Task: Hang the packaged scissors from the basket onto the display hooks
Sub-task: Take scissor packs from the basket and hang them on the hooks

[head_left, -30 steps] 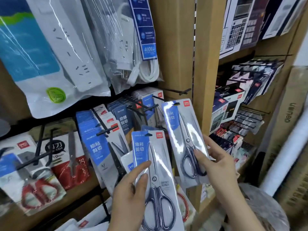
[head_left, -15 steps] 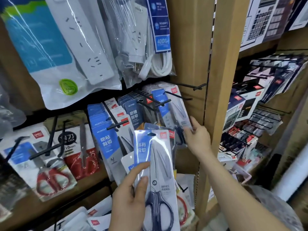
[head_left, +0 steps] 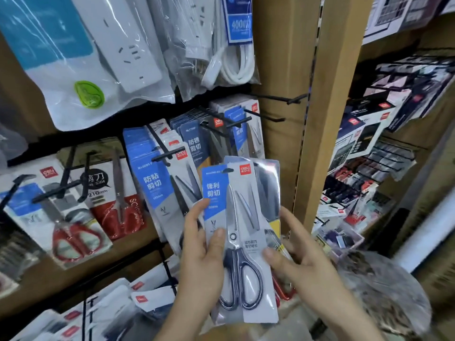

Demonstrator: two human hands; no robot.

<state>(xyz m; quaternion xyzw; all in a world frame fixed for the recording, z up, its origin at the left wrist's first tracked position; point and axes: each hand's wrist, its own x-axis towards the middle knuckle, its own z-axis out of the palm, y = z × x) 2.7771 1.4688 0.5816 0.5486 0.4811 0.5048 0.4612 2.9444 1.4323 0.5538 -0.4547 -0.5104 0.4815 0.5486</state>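
Two hands grip one packaged scissors (head_left: pixel 242 244), held upright in front of the display wall, well below the free hooks and not on any hook.

Left hand (head_left: pixel 204 257): the forearm enters from the lower edge. The thumb lies flat on the front of the pack near the pivot screw, the index finger extends up along the left edge of the blue card, and the remaining fingers are behind the pack.

Right hand (head_left: pixel 299 259): the forearm enters from the lower right. The thumb presses on the front right edge beside the dark handle loops, and the fingers spread behind the pack. A second pack (head_left: pixel 269 193) sits directly behind the first, offset toward this hand.

Above the hands, two black display hooks (head_left: pixel 278 97) project from the brown panel. Above and left of the left hand, hanging scissor packs (head_left: pixel 157 183) with blue cards fill other hooks. Farther left hang red-handled scissors (head_left: pixel 73 239). Bagged power strips (head_left: pixel 128 50) hang higher up. A wooden upright (head_left: pixel 327 124) stands just right of the right hand.
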